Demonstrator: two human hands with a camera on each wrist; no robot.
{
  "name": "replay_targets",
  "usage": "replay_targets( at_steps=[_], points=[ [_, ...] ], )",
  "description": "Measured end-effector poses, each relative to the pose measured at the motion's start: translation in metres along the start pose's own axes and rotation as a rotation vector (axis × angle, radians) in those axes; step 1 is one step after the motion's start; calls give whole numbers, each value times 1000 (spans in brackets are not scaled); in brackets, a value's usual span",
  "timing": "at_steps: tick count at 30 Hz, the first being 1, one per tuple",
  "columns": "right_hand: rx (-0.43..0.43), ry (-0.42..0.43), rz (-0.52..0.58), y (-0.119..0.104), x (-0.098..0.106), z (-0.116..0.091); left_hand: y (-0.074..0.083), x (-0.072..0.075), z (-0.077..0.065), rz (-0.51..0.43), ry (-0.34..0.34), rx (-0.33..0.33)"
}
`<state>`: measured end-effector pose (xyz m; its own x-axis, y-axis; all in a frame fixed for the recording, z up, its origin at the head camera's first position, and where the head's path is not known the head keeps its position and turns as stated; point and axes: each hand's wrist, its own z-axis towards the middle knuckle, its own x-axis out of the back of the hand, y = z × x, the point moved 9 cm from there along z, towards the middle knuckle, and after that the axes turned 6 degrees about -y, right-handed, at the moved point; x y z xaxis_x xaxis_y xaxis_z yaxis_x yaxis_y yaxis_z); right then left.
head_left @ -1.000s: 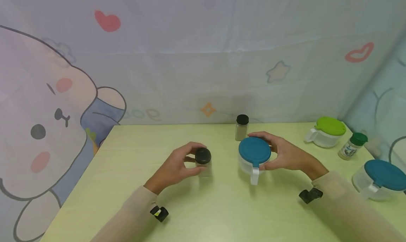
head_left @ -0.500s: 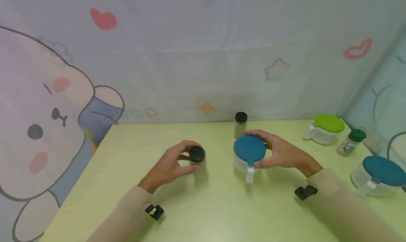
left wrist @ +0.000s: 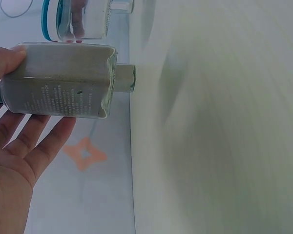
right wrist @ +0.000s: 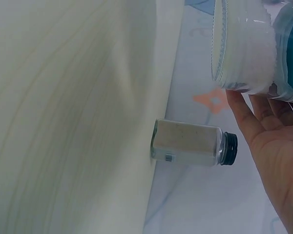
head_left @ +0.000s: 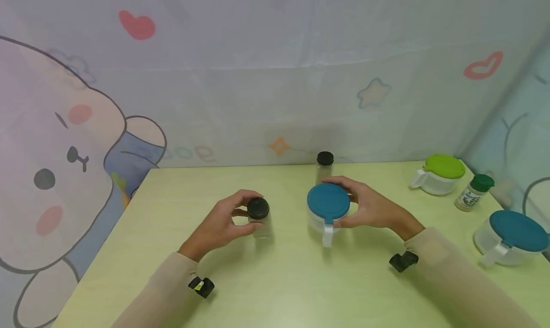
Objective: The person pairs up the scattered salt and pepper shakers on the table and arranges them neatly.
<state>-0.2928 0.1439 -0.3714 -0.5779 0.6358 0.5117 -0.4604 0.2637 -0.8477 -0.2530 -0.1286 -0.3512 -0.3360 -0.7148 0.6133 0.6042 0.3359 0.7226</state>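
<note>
My left hand (head_left: pixel 227 220) grips a clear spice jar (left wrist: pixel 58 80) with a black cap, thumb on one side and fingers on the other. Greyish powder fills it, and faint print shows in the left wrist view. To the right, my right hand (head_left: pixel 365 206) holds a clear seasoning pot (right wrist: pixel 246 46) by its side; it has a blue lid (head_left: pixel 328 201), a white handle and white contents. Both things are upright and appear raised off the table. Behind the pot stands another black-capped spice jar (right wrist: pixel 188 141), its lower part hidden in the head view.
At the right of the table (head_left: pixel 275 290) stand a green-lidded seasoning pot (head_left: pixel 440 175), a green-capped shaker bottle (head_left: pixel 474 193) and a second blue-lidded pot (head_left: pixel 511 237). A printed cloth (head_left: pixel 240 79) hangs along the table's back edge.
Both hands have shifted left across the table, carrying the spice jar and the blue-lidded pot. The head view has also drifted slightly. Both grips look the same.
</note>
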Motion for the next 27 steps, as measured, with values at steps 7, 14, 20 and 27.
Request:
replay_targets(
  at_steps=[7, 14, 20, 27],
  points=[
    [14, -13, -7, -1, -6, 8, -3, 5, -3, -7, 3, 7],
    [29, -12, -27, -4, -7, 13, -7, 8, -5, 2, 10, 6],
    [32, -28, -5, -4, -11, 20, -10, 11, -7, 5, 13, 17],
    [31, -47, 12, -1, -17, 25, -13, 13, -10, 16, 10, 28]
  ],
)
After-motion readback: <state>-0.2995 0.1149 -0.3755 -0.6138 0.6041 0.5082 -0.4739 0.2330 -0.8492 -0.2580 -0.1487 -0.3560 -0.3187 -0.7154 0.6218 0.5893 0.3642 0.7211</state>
